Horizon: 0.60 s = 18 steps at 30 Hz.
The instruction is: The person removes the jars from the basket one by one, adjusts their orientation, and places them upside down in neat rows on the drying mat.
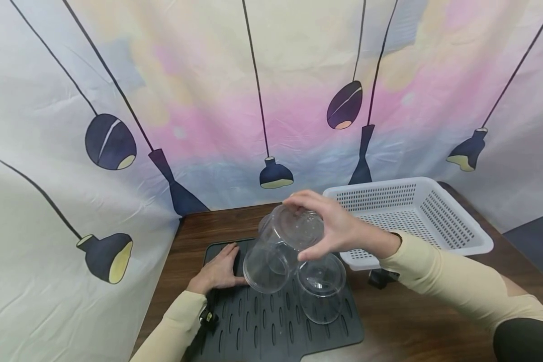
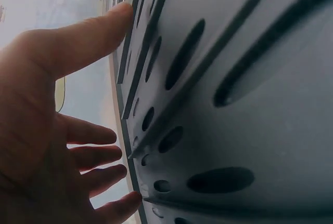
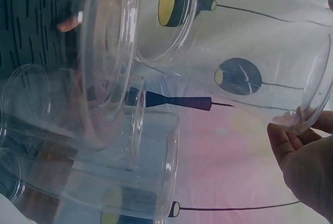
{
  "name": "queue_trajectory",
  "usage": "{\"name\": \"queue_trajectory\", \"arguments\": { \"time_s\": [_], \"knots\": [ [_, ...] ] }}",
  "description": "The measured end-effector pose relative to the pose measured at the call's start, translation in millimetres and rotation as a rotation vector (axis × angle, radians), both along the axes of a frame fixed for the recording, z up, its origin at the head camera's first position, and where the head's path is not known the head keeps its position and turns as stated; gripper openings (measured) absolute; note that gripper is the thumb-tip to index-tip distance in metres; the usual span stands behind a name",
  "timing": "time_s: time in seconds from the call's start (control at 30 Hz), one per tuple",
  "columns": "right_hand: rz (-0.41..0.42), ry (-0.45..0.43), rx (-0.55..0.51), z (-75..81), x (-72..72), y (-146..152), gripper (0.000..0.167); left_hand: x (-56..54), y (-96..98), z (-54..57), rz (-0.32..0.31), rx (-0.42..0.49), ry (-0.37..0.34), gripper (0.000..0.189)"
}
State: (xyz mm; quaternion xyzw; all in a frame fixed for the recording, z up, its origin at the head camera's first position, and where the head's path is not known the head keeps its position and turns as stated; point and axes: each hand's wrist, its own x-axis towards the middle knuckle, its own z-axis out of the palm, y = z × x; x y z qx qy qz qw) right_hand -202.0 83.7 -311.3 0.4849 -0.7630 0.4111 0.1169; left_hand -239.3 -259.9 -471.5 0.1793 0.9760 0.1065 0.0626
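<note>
My right hand [image 1: 328,229] grips a clear plastic cup [image 1: 291,229] near its rim, holding it tilted above the others. In the right wrist view, the fingertips and thumb pinch that rim. Below it, another clear cup [image 1: 266,271] and a third clear cup [image 1: 322,301] stand on a dark grey ribbed mat [image 1: 262,337]; overlapping see-through walls blur where each one ends. My left hand [image 1: 219,271] lies at the mat's left side, fingers straight and thumb spread toward the nearer cup. In the left wrist view, that hand [image 2: 57,104] holds nothing.
A white perforated plastic basket [image 1: 470,236] sits at the back right of the brown wooden table [image 1: 416,311], close to my right forearm. A fabric backdrop [image 1: 217,100] printed with hanging lamps rises behind the table.
</note>
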Motion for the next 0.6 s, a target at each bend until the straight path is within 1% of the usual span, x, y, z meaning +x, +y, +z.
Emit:
{"name": "queue_trajectory", "arguments": {
  "time_s": [0.13,0.27,0.33,0.43,0.6],
  "knots": [
    [-0.004,-0.001,0.034,-0.4,3.4,-3,0.093,1.0,-0.2,-2.1,0.006,0.000,-0.008,0.111],
    [-0.018,-0.002,0.095,-0.9,7.4,-6,0.094,1.0,0.4,-3.5,0.008,-0.012,-0.014,0.109],
    [-0.008,-0.003,0.113,-2.2,8.6,-8,0.095,0.9,0.7,-4.3,0.009,-0.021,-0.024,0.107],
    [0.002,0.017,0.120,-4.6,9.5,-11,0.095,1.0,0.5,-5.7,0.009,-0.032,-0.037,0.105],
    [-0.016,0.041,0.124,-7.6,10.3,-15,0.096,0.8,0.0,-5.5,-0.001,-0.048,-0.051,0.100]
  ]
}}
